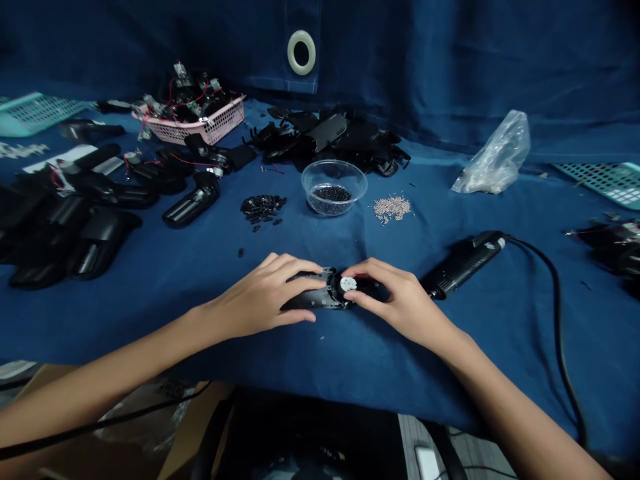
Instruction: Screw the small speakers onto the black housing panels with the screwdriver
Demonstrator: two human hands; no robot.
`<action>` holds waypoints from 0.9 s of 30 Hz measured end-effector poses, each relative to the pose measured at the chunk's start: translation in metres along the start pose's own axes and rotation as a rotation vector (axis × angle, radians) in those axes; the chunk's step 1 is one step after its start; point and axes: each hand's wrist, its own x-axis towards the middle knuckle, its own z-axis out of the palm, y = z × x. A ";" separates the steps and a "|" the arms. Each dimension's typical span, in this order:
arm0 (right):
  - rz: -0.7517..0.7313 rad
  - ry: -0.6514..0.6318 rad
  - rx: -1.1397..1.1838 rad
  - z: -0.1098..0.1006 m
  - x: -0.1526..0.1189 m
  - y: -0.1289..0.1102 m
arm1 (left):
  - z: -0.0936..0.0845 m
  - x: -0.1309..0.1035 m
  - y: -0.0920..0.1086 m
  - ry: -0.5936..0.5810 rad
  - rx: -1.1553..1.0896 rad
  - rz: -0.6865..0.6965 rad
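A black plastic housing half [320, 298] lies on the blue cloth in front of me, its hollow inside facing up. My left hand [273, 290] holds its left part, with fingers across the top and the thumb along the near side. At the housing's right end, my right hand [395, 297] pinches a small round motor with a white face [349, 284] between thumb and forefinger. The motor sits at or just over the housing; I cannot tell if it is seated. A black electric screwdriver [465, 263] rests to the right of that hand.
Behind my hands stand a pile of small black parts [263, 208], a clear bowl of dark screws [334, 172] and silvery screws [393, 208]. Black shells [327, 133], a pink basket [220, 123] and a plastic bag [495, 157] lie farther back. Assembled black bodies [100, 240] crowd the left.
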 end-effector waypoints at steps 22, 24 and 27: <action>0.013 -0.032 0.024 -0.004 0.001 0.000 | 0.002 0.015 -0.009 -0.048 0.050 0.106; 0.013 -0.030 0.020 -0.003 0.001 0.000 | 0.001 0.016 -0.010 -0.052 0.063 0.122; -0.003 -0.025 0.012 -0.003 0.000 0.000 | -0.001 0.017 -0.010 -0.068 0.077 0.133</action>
